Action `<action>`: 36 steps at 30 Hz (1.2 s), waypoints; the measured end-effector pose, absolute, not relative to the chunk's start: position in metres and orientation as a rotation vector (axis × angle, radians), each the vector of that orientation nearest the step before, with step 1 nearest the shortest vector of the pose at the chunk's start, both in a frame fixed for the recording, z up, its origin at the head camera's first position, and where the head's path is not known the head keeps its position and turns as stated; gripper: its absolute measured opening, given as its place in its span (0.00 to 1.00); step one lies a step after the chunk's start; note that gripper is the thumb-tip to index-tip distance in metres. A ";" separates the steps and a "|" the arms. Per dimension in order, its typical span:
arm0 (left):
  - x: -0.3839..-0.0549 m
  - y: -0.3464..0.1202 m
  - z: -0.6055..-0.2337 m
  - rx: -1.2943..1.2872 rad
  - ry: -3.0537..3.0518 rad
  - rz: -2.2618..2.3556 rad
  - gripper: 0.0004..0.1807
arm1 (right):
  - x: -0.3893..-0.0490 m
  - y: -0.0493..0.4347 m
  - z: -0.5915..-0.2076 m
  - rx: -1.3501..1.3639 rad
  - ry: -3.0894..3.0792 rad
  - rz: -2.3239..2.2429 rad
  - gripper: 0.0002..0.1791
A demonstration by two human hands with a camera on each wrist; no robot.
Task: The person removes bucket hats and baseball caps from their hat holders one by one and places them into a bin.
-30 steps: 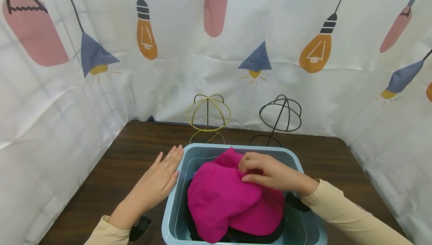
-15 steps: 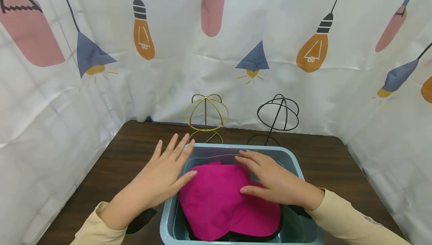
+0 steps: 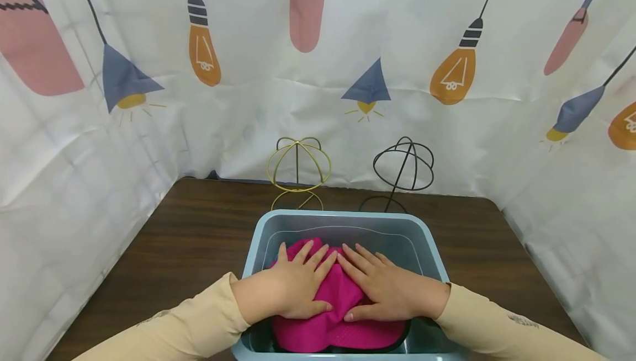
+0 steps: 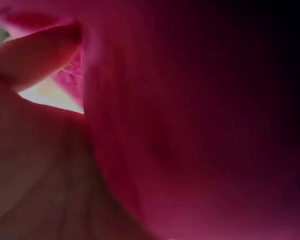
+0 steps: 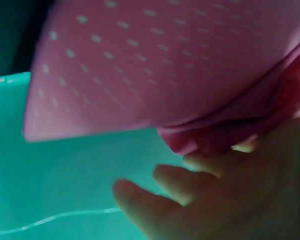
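Observation:
A bright pink cap (image 3: 303, 334) lies in a light blue plastic bin (image 3: 348, 215), with a dark item partly visible beneath it. My left hand (image 3: 298, 286) presses on the cap's crown with spread, straight fingers. Beside it, my right hand (image 3: 385, 289) rests on the cap's other side, fingers extended; the two hands' fingertips nearly meet. Pink cloth fills most of the left wrist view, close to the thumb (image 4: 35, 55). The right wrist view shows the stitched brim (image 5: 140, 65) above my fingers (image 5: 175, 182). What lies under the cap is mostly hidden.
Behind the bin stand a gold wire stand (image 3: 298, 165) and a black wire stand (image 3: 403, 165), both with dome-shaped tops. The dark wooden table (image 3: 199, 228) is bordered by a white curtain (image 3: 248, 129) printed with lamps.
My left hand has moved from the bin's left rim onto the cap. My right hand has let go of the cloth and spread flat on it. The cap now looks flatter and creased.

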State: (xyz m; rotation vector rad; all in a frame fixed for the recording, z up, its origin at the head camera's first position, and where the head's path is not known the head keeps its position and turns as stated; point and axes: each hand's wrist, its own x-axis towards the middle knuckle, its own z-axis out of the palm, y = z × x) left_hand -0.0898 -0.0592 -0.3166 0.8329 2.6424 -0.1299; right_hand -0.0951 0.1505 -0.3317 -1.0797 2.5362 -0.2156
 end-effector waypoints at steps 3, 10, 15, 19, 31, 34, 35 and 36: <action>-0.091 -0.050 -0.335 0.765 2.582 -0.219 0.46 | -0.096 0.146 -0.339 -1.035 2.472 -0.182 0.51; -0.097 -0.038 -0.373 0.677 2.532 -0.276 0.49 | -0.095 0.136 -0.345 -0.910 2.373 -0.134 0.52; -0.096 -0.030 -0.379 0.633 2.488 -0.311 0.47 | -0.093 0.130 -0.350 -0.869 2.361 -0.043 0.51; -0.091 -0.024 -0.371 0.593 2.447 -0.359 0.42 | -0.094 0.126 -0.357 -0.841 2.359 0.038 0.50; -0.101 -0.031 -0.354 0.650 2.452 -0.331 0.41 | -0.110 0.123 -0.349 -0.829 2.351 -0.049 0.50; -0.108 -0.043 -0.336 0.786 2.480 -0.263 0.43 | -0.114 0.138 -0.338 -0.919 2.439 -0.184 0.49; -0.110 -0.049 -0.329 0.834 2.497 -0.230 0.44 | -0.115 0.144 -0.333 -0.949 2.475 -0.225 0.48; -0.111 -0.055 -0.321 0.873 2.519 -0.185 0.44 | -0.115 0.152 -0.328 -0.975 2.509 -0.271 0.48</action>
